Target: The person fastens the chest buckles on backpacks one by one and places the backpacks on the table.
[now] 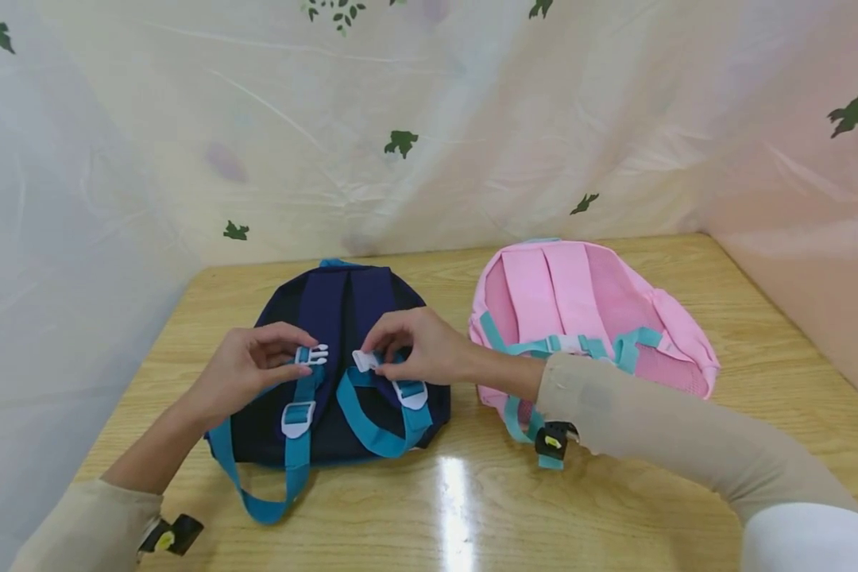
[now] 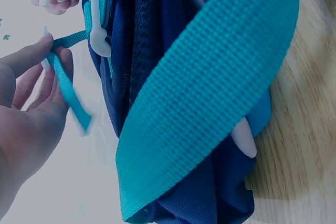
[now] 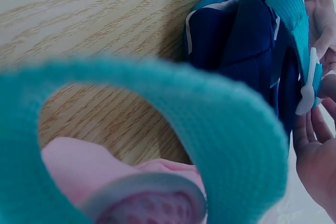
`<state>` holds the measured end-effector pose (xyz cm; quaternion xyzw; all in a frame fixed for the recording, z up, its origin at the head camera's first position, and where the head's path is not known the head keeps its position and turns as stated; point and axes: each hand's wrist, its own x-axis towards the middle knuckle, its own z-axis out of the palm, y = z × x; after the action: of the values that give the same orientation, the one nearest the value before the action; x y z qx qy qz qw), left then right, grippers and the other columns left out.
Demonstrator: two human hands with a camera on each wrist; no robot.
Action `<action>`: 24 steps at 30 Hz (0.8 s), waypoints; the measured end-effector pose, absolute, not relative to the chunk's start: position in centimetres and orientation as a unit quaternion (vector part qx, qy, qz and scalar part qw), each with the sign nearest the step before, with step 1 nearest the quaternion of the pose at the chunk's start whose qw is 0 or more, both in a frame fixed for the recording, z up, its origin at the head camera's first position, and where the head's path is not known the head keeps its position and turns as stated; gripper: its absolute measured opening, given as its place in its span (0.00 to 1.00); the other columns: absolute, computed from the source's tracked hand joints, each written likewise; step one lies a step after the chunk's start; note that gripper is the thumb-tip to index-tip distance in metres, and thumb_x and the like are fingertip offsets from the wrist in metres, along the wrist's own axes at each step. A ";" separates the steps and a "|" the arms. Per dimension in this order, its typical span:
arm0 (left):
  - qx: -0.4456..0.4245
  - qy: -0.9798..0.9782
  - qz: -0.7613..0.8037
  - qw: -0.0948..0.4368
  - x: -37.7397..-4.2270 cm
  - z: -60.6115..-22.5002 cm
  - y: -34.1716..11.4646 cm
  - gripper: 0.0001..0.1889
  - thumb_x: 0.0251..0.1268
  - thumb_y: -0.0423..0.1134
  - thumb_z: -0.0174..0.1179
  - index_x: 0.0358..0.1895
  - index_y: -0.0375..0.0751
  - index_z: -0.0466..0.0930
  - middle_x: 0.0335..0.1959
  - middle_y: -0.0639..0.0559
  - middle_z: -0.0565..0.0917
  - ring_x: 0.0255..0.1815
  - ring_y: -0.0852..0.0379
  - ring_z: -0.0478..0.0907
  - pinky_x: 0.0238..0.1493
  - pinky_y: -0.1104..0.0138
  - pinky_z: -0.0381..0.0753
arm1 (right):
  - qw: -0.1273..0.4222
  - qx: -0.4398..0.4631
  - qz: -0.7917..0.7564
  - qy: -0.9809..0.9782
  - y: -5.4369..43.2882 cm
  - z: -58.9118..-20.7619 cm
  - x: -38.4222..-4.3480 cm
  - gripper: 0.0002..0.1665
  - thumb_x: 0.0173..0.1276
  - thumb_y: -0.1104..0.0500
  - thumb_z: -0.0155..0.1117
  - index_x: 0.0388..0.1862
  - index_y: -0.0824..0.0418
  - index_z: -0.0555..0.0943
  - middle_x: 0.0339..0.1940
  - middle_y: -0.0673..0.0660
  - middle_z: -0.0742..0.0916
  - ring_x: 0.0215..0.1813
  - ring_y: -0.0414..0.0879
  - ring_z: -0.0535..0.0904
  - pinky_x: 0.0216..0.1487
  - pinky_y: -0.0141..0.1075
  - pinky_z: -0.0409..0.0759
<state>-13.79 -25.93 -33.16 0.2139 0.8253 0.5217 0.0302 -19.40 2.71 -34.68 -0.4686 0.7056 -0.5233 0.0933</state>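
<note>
A navy backpack (image 1: 322,306) with blue webbing lies on the table, its shoulder straps facing up. My left hand (image 1: 239,369) pinches the pronged half of a white side-release buckle (image 1: 313,355) between thumb and fingers. Facing it across a small gap, the socket half (image 1: 365,361) is held by my right hand (image 1: 429,349). The two halves are apart, over the shoulder straps. In the left wrist view, a loose blue strap end (image 2: 71,95) hangs from my left hand. White strap adjusters (image 1: 298,419) sit lower on both shoulder straps.
A pink backpack (image 1: 543,294) with teal straps lies to the right, its chest buckle (image 1: 565,344) fastened; my right forearm passes over its lower left. Blue strap loops (image 1: 264,508) spread at the navy bag's front. A leaf-patterned curtain (image 1: 472,143) hangs behind the wooden table (image 1: 372,524).
</note>
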 end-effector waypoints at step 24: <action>0.202 0.839 0.505 0.031 -14.1 -33.3 -25.1 0.12 0.65 0.26 0.69 0.49 0.28 0.83 0.41 0.52 0.87 0.37 0.56 0.84 0.41 0.71 0.85 | 0.002 -0.462 -0.485 0.742 1.9 -34.6 -19.5 0.10 0.62 0.68 0.78 0.43 0.68 0.90 0.39 0.58 0.89 0.34 0.47 0.80 0.34 0.29 0.77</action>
<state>-14.11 -25.11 -33.26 0.2021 0.8387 0.5048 0.0311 -19.47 1.93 -34.59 -0.4618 0.7424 -0.4853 0.0022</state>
